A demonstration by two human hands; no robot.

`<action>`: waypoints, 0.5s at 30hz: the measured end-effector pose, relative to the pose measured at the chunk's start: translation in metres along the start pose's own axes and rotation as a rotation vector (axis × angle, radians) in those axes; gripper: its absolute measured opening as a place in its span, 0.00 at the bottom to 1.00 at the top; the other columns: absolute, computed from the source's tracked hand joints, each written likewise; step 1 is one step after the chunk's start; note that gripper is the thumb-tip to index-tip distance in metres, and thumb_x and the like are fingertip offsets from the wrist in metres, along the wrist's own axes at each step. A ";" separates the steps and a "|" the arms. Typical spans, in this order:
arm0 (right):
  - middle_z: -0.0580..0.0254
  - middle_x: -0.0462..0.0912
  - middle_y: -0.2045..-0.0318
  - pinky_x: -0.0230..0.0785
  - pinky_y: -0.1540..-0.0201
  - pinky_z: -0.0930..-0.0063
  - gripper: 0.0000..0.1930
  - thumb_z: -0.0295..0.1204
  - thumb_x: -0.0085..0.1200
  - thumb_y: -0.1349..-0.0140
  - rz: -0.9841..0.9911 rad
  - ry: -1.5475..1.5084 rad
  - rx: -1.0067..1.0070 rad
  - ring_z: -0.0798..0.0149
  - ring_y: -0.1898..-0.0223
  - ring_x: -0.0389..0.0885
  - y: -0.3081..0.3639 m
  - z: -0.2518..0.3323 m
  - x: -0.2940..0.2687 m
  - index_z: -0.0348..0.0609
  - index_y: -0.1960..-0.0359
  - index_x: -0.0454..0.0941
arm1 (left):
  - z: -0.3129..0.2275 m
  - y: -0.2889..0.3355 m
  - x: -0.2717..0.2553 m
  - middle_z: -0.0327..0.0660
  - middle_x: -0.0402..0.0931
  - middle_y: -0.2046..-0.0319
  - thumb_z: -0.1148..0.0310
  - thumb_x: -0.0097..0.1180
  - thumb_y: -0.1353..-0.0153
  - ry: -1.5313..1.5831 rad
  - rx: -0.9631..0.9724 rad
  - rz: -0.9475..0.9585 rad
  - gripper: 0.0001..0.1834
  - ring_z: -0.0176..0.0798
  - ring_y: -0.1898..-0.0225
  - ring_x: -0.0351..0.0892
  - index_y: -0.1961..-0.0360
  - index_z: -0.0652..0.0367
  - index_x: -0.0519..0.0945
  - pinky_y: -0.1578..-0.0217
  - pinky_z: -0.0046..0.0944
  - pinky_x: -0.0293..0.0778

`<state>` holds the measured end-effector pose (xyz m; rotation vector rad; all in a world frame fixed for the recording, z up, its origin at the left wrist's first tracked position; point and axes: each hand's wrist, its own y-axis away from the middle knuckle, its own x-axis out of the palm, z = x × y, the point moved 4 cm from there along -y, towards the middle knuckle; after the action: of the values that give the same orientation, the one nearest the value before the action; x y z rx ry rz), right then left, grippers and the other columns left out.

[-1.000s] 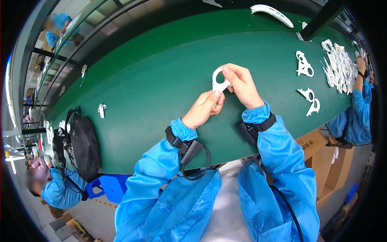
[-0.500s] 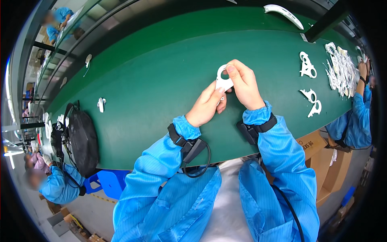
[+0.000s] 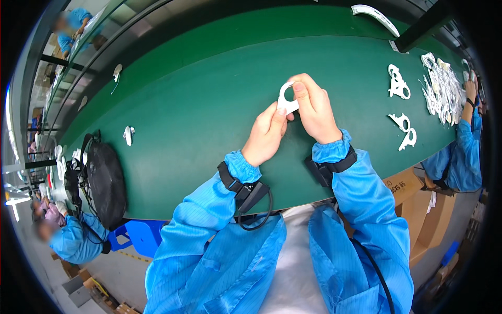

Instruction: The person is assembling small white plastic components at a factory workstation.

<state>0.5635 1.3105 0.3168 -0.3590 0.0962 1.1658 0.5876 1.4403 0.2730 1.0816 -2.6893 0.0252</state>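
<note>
Above the middle of the green table, both my hands hold a white plastic part [image 3: 287,104] with a round ring at its upper end. My left hand [image 3: 265,133] pinches its lower end between thumb and fingers, covering that end. With thumb and fingers closed on the ring's right side, my right hand [image 3: 316,111] grips it from above right. Similar white ringed parts lie to the right: one group [image 3: 398,83] farther back, another group [image 3: 406,132] nearer to me.
The green table [image 3: 209,115] spreads around my hands. A heap of white parts [image 3: 443,91] lies at the right, beside a co-worker's arm. A black bag [image 3: 106,183] stands at the left edge, near a small white piece [image 3: 128,135]. A dark post [image 3: 423,26] rises at back right.
My left hand has turned and shifted slightly up along the white part, hiding more of its lower end. The ring has moved a little to the left.
</note>
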 end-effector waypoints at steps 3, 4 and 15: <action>0.52 0.81 0.75 0.72 0.70 0.66 0.14 0.38 0.44 0.33 0.022 -0.075 -0.028 0.53 0.72 0.82 0.000 0.004 0.015 0.39 0.63 0.75 | 0.005 0.010 -0.011 0.25 0.60 0.81 0.56 0.43 0.29 0.020 0.014 -0.112 0.17 0.21 0.83 0.56 0.63 0.61 0.71 0.83 0.25 0.51; 0.50 0.82 0.74 0.73 0.69 0.64 0.13 0.37 0.44 0.34 0.056 -0.015 -0.086 0.50 0.71 0.83 -0.001 -0.003 0.016 0.39 0.63 0.75 | 0.005 0.012 -0.017 0.27 0.62 0.82 0.56 0.43 0.30 0.010 -0.021 -0.196 0.18 0.21 0.84 0.57 0.63 0.62 0.72 0.83 0.25 0.52; 0.50 0.81 0.77 0.72 0.69 0.55 0.10 0.35 0.45 0.34 0.075 0.120 -0.105 0.45 0.74 0.80 -0.003 0.008 0.003 0.41 0.65 0.73 | -0.011 0.003 -0.010 0.32 0.59 0.82 0.62 0.35 0.27 -0.048 0.042 -0.095 0.14 0.25 0.87 0.57 0.66 0.62 0.67 0.86 0.26 0.57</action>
<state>0.5670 1.3147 0.3246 -0.5222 0.1547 1.2262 0.5950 1.4505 0.2816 1.2362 -2.6872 0.0389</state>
